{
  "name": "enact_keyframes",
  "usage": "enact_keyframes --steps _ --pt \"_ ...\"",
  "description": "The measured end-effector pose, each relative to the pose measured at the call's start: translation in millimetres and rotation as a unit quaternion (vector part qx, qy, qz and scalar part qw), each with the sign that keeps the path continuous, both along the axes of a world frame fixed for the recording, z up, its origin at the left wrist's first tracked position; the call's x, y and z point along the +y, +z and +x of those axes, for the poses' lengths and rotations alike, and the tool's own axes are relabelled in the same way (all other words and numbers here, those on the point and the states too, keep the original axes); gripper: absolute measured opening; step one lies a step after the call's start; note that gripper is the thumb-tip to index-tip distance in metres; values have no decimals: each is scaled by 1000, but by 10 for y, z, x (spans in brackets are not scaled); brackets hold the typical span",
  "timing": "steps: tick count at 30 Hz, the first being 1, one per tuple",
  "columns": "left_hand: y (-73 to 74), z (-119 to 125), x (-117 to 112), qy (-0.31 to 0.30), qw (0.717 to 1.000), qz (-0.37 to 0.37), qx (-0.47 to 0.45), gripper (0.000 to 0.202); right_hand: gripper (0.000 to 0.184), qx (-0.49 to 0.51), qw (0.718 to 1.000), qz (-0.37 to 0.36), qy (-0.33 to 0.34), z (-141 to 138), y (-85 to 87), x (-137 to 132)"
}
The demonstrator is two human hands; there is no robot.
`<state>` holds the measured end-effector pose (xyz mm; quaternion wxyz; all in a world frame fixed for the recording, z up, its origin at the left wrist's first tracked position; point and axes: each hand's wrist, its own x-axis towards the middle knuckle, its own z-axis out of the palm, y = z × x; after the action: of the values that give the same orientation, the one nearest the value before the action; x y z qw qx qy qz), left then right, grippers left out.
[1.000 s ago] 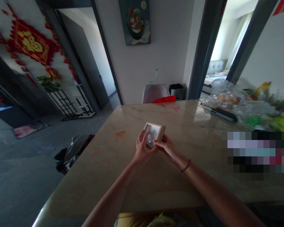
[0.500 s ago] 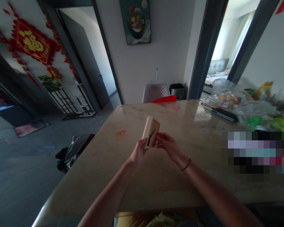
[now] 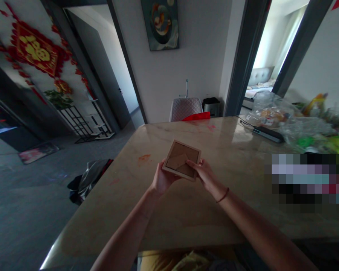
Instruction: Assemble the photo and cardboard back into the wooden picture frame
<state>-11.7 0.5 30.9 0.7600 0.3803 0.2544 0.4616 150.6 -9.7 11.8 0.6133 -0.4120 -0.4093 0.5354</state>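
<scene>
A small light wooden picture frame is held over the beige marble table, its brown cardboard back with a fold-out stand facing me. My left hand grips the frame's near left edge from below. Fingers of my right hand, which has a thin band at the wrist, are pressed on the frame's near right edge and back.
Clear plastic bags with food, a dark flat device and green packets crowd the table's right side. A quilted chair stands at the far end. A dark bag lies on the floor to the left.
The frame has been turned over: first its glass front faced me, then it stood on edge, and now its back faces up. Both hands shifted round it.
</scene>
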Motion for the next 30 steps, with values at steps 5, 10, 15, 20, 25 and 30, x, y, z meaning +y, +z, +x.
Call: enact_keyframes --steps 5,10,15,20,25,30 --pt "-85 -13 81 21 998 15 51 44 42 40 998 -39 -36 49 81 -2" --pt "-124 3 87 45 993 41 103 49 44 12 996 -35 -78 84 23 75" --pt "-120 3 66 99 978 64 174 38 40 -59 992 -25 -110 50 -8 103" --pt "-50 -9 42 117 971 92 189 38 44 -88 982 40 -165 89 42 128" --pt "-12 25 -13 55 968 117 216 41 43 -153 960 117 -204 234 151 96" --pt "-37 43 -29 48 960 131 241 44 32 -247 937 132 -209 289 197 36"
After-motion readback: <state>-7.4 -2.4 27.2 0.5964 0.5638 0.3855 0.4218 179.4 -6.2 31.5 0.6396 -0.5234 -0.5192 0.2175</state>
